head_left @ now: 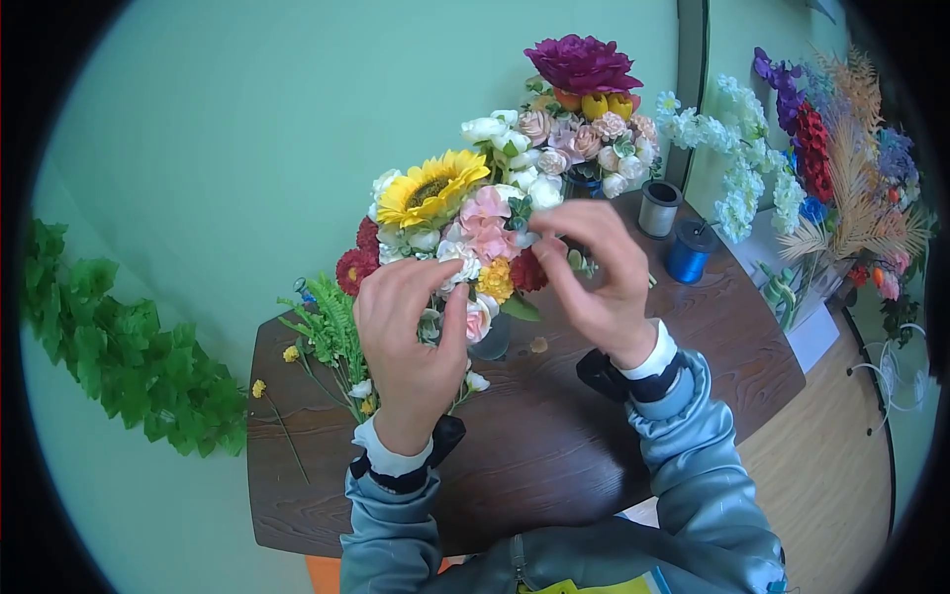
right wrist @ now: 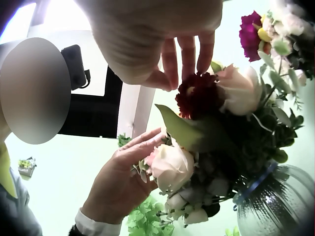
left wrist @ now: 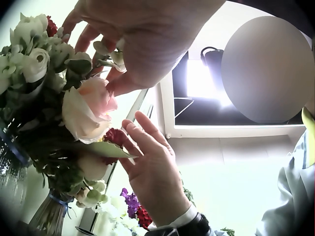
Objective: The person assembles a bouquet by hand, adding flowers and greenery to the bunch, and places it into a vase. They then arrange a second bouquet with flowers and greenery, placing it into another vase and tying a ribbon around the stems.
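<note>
A bouquet with a yellow sunflower (head_left: 432, 189), pink petals and white blooms stands in a glass vase (right wrist: 275, 206). At its near left side is the left hand (head_left: 411, 342), fingers bent loosely around the front flowers, its thumb close to a pale pink rose (left wrist: 88, 109). On the bouquet's right side, the right hand (head_left: 602, 287) has its fingers bent at the blooms, just above a dark red flower (right wrist: 197, 96) in the right wrist view. Whether either hand grips a petal cannot be told.
Behind stands a second bouquet with a purple bloom (head_left: 584, 65). Spools of grey ribbon (head_left: 658, 210) and blue ribbon (head_left: 691, 252) sit at the right of the brown table (head_left: 534, 445). Green fern and loose stems (head_left: 332, 332) lie at left; more flowers (head_left: 841, 188) fill the far right.
</note>
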### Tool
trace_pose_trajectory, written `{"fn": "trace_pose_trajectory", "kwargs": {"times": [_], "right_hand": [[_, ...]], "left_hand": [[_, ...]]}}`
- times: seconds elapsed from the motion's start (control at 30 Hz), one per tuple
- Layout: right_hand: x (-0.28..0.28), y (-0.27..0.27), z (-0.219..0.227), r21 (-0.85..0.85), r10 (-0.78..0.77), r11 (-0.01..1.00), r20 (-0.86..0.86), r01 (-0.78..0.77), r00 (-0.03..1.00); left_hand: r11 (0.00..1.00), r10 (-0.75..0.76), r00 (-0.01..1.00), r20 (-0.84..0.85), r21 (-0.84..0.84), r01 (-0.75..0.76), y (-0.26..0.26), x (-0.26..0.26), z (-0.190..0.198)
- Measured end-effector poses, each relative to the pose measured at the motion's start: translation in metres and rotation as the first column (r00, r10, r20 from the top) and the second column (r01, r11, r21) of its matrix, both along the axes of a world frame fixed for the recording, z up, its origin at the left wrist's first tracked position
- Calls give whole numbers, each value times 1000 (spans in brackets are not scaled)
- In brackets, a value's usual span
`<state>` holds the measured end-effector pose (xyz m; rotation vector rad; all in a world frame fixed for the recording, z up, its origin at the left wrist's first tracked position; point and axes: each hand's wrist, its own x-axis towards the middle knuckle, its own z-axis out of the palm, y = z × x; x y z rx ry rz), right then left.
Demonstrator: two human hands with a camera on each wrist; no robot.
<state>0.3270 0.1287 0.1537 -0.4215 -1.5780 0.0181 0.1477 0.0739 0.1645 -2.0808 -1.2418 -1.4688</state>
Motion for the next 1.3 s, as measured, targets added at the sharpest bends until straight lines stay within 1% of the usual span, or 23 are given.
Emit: {"fn": "trace_pose_trajectory", "kwargs": {"times": [0.03, 0.07, 0.17, 0.2, 0.27, 0.33, 0.4, 0.43, 0.47, 0.53, 0.57, 0.6, 0.67, 0.73, 0.8, 0.87, 0.93, 1.0, 1.07, 1.1, 1.2, 1.27, 1.3], "right_hand": [[1, 6, 4, 69, -62, 996, 31, 60, 998], [1, 8, 8, 70, -61, 996, 31, 58, 998], [-1, 15, 21, 53, -65, 997, 238, 54, 969], [-3, 15, 22, 56, -64, 997, 240, 52, 969], [-7, 15, 25, -10, -81, 996, 362, 91, 929], [-7, 17, 26, -11, -77, 996, 370, 87, 926], [-3, 24, 22, 42, -95, 995, 280, 86, 955], [-1, 21, 26, -4, -42, 999, 207, 43, 978], [0, 20, 26, -3, -39, 999, 210, 41, 977], [5, 19, 25, -121, 29, 992, -18, -31, 999], [12, 19, 26, -170, 14, 985, -1, -14, 1000], [15, 20, 27, -169, 14, 986, 1, -14, 1000], [19, 22, 30, -84, -109, 989, 145, 122, 983], [20, 25, 23, -114, -95, 986, 187, 118, 978], [18, 24, 17, -248, 14, 968, 170, 29, 985], [15, 23, 12, -246, 12, 969, 136, 22, 991], [12, 21, 8, -205, 65, 977, 43, -55, 997], [12, 17, 9, -185, 81, 980, 37, -73, 996], [13, 15, 8, -253, 174, 950, -59, -184, 983], [14, 16, 8, -252, 174, 950, -61, -183, 983], [18, 27, 9, -230, 84, 967, -106, -106, 991], [18, 37, 13, -286, 75, 951, -155, -118, 985], [20, 44, 13, -332, 88, 936, -97, -115, 991]], "left_hand": [[1000, -14, 1000, 25, 12, 13, 1, -1, -1], [1000, -12, 1000, 26, 13, 12, 1, -1, -1], [999, -28, 999, 28, 30, 27, -1, 0, -2], [999, -30, 999, 25, 27, 29, -1, 0, -2], [999, -29, 999, 24, 26, 28, -1, 0, -1], [999, -37, 999, 23, 13, 37, -1, -1, -2], [999, -45, 999, 26, 11, 45, -1, -2, -3], [999, -54, 998, 27, 6, 54, -1, -3, -4], [999, -52, 998, 30, 7, 52, -1, -4, -4], [998, -69, 996, 56, 3, 69, -2, -5, -4], [998, -69, 996, 57, 3, 69, -2, -5, -4], [997, -71, 994, 78, 16, 70, -4, -5, -4], [997, -73, 992, 101, 33, 70, -8, -3, -2], [999, -19, 995, 102, 37, 15, -15, 1, 0], [997, -6, 998, 59, 71, 2, -18, 2, -1], [994, 11, 1000, 15, 108, -12, -19, 2, -2], [990, -44, 999, -8, 136, 45, -18, 2, -4], [992, -51, 998, -31, 111, 54, -17, 3, -3], [994, -57, 997, -54, 88, 62, -15, 5, -1], [997, -36, 997, -61, 64, 40, -14, 7, 0], [1000, 8, 995, -103, 28, -5, -13, 7, 2], [1000, 30, 990, -141, 11, -28, -12, 4, 0], [999, 35, 989, -144, 0, -35, -11, 1, -1]]}}
